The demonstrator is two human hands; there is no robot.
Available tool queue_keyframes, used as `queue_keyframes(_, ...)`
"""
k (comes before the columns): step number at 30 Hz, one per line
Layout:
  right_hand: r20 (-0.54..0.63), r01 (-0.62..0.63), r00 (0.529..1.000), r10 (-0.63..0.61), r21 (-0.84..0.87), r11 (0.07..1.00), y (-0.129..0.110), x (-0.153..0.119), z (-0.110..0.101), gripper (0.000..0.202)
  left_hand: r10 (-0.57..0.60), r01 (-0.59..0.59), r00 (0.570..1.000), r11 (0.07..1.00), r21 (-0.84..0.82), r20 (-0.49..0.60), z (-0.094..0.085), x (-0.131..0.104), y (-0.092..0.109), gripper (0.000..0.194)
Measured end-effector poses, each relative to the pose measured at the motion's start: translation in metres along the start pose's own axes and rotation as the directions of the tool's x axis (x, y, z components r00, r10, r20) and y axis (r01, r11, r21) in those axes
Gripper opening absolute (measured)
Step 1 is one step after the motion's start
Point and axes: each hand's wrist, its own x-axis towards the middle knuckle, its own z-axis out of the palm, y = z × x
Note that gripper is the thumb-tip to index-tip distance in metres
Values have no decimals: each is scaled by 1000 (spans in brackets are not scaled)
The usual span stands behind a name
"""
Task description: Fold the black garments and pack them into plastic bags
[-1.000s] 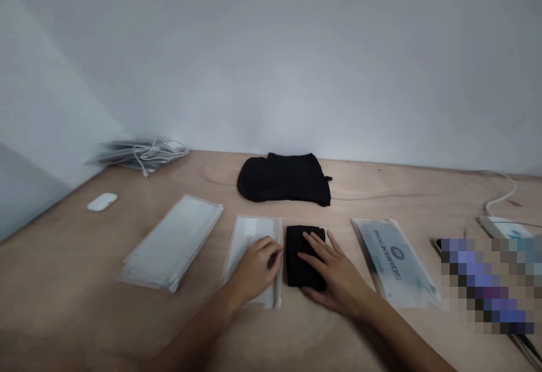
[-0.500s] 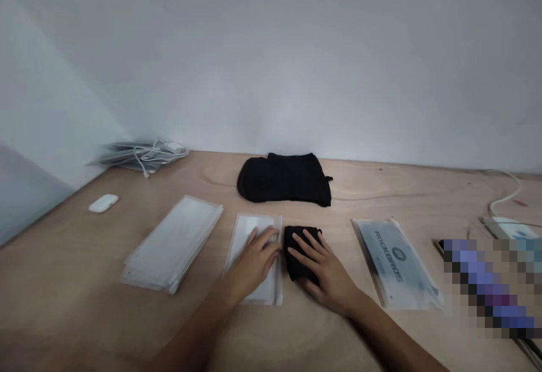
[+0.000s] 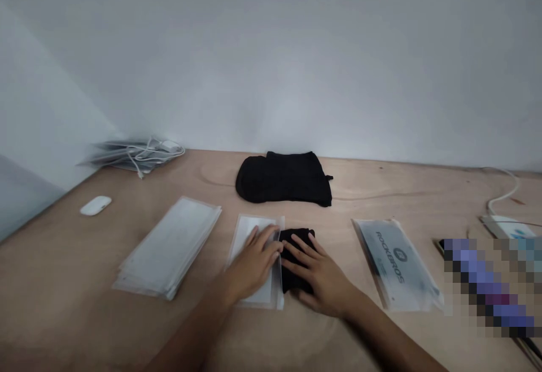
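My left hand point(image 3: 254, 267) rests over a frosted clear zip bag point(image 3: 261, 296). Its fingers are bent and closed at the bag's right edge. Against that edge lies a small folded black cloth point(image 3: 292, 280); I cannot tell whether its left side is inside the bag. My right hand point(image 3: 324, 281) lies on the cloth with fingers spread and flat. Farther back, a larger black fabric piece point(image 3: 285, 179), shaped like a mitt with a small loop, lies flat.
Left stands a stack of zip bags point(image 3: 169, 248). Beyond it are a white earbud case point(image 3: 96, 205) and grey packets with a white cable point(image 3: 138, 154). A filled ROCKBROS bag point(image 3: 393, 265) lies right, near a power strip point(image 3: 508, 227) and a blurred-out object point(image 3: 486, 287).
My right hand and the folded black cloth have shifted slightly left and toward me, closer against the bag's edge. My left hand stays at the bag.
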Motion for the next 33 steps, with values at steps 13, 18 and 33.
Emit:
queue_keyframes(13, -89, 13, 996, -12, 11, 1000, -1, 26, 21, 71, -24, 26, 999, 999, -31, 44, -4, 2, 5, 29)
queue_keyframes(18, -20, 86, 996, -86, 7, 996, 1, 29, 19, 55, 8, -8, 999, 1000, -2, 47, -6, 2, 11, 27)
queue_keyframes(33, -69, 63, 996, -56, 94, 994, 6, 8, 9, 72, -37, 38, 999, 998, -46, 32, -10, -1, 15, 23)
